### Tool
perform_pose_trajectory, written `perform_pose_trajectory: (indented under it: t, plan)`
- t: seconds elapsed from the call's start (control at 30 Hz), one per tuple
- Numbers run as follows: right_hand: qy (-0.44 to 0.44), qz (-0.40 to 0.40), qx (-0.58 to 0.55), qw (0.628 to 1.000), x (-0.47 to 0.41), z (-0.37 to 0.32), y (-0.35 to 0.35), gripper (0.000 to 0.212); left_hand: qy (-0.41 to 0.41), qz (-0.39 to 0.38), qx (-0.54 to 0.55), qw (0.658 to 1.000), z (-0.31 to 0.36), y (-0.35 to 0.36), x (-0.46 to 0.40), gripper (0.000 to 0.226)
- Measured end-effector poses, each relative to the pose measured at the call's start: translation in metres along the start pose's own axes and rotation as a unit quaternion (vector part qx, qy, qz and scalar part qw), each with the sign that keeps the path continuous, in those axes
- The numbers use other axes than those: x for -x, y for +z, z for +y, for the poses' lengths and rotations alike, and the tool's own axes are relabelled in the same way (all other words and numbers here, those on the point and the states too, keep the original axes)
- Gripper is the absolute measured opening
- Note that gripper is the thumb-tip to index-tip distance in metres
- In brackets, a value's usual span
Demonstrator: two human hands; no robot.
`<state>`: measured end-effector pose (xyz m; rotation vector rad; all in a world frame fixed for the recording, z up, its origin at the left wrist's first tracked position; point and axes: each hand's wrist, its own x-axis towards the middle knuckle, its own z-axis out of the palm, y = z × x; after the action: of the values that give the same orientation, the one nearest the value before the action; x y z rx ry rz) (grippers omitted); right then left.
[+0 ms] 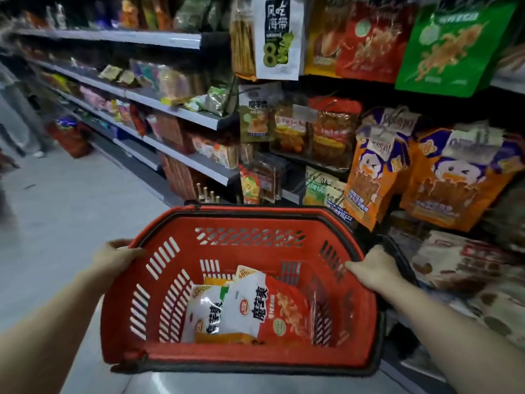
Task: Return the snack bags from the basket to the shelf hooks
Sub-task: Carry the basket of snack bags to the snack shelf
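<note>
In a shop aisle, beside tall shelves of packaged snacks, a person holds a red basket (241, 356) out in front of the body with both hands. The left hand (115, 255) has its grip closed over the basket's left rim, fingers curled on the outside and thumb lying along the top edge. The right hand (372, 268) grips the right rim in the same way, close to the black handle (397, 251) that hangs down on that side. Inside the basket, toward the near right part of its floor, lie the snack bags (255, 308): a white and red one on top, overlapping a white and yellow one beneath it, with the corner of at least one more showing behind. The bags touch each other and sit clear of the basket's far wall and left wall, where the slotted floor is bare. Just beyond the basket's far right corner hang orange bags (375, 177) with a cartoon duck, very near the rim. Higher up hang a green bag (451, 44), a red bag (372, 41) and a white bag (278, 38). The grey shelves (181, 112) run away to the left, their front edges lined along the aisle. The floor (62, 200) left of the basket is open and wide.
</note>
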<state>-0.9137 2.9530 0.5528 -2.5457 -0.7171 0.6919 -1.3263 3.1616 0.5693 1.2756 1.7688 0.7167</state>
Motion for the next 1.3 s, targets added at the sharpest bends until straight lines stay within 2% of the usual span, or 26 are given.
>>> perform_pose_trajectory:
  t: [0.07, 0.17, 0.3, 0.4, 0.5, 0.67, 0.73, 0.83, 0.9, 1.0, 1.1, 1.2, 1.3]
  plan:
    - [0.021, 0.007, -0.005, 1.000, -0.005, -0.012, 0.014, 0.067, 0.007, -0.009, -0.016, 1.000, 0.012, 0.003, -0.033, 0.030]
    - [0.035, 0.014, -0.021, 0.999, -0.015, -0.028, 0.032, 0.046, 0.013, -0.033, -0.046, 0.998, 0.028, 0.009, -0.076, 0.031]
    - [0.042, -0.002, -0.019, 0.999, -0.037, -0.051, 0.055, 0.034, 0.009, -0.061, -0.062, 0.996, 0.037, 0.025, -0.126, 0.034]
    - [0.038, -0.012, -0.017, 0.999, -0.055, -0.068, 0.071, 0.026, 0.001, -0.059, -0.058, 0.997, 0.038, 0.036, -0.155, 0.027]
    - [0.060, -0.014, -0.037, 0.997, -0.070, -0.076, 0.091, 0.030, -0.016, -0.072, -0.054, 0.996, 0.035, 0.047, -0.185, 0.033]
    - [0.104, -0.009, -0.052, 0.993, -0.104, -0.045, 0.140, 0.087, -0.027, -0.124, -0.054, 0.990, 0.037, 0.071, -0.234, 0.036]
    - [0.121, -0.016, -0.071, 0.990, -0.129, -0.012, 0.171, 0.085, -0.027, -0.155, -0.062, 0.986, 0.038, 0.084, -0.255, 0.038]
    - [0.168, -0.009, -0.075, 0.983, -0.106, -0.053, 0.169, 0.090, -0.021, -0.192, -0.069, 0.979, 0.039, 0.106, -0.284, 0.043]
    - [0.206, -0.032, -0.067, 0.976, -0.096, -0.083, 0.169, 0.057, -0.013, -0.221, -0.077, 0.972, 0.034, 0.120, -0.302, 0.043]
    - [0.236, -0.037, -0.076, 0.968, -0.103, -0.098, 0.182, 0.039, -0.011, -0.254, -0.091, 0.963, 0.015, 0.144, -0.332, 0.039]
    - [0.245, -0.027, -0.067, 0.967, -0.130, -0.083, 0.217, 0.040, -0.005, -0.251, -0.096, 0.963, -0.012, 0.172, -0.358, 0.040]
    - [0.244, -0.039, -0.056, 0.967, -0.167, -0.044, 0.270, 0.060, 0.001, -0.241, -0.099, 0.965, -0.045, 0.206, -0.380, 0.041]
    - [0.236, -0.045, -0.058, 0.969, -0.201, 0.000, 0.325, 0.061, 0.007, -0.233, -0.100, 0.967, -0.084, 0.241, -0.402, 0.041]
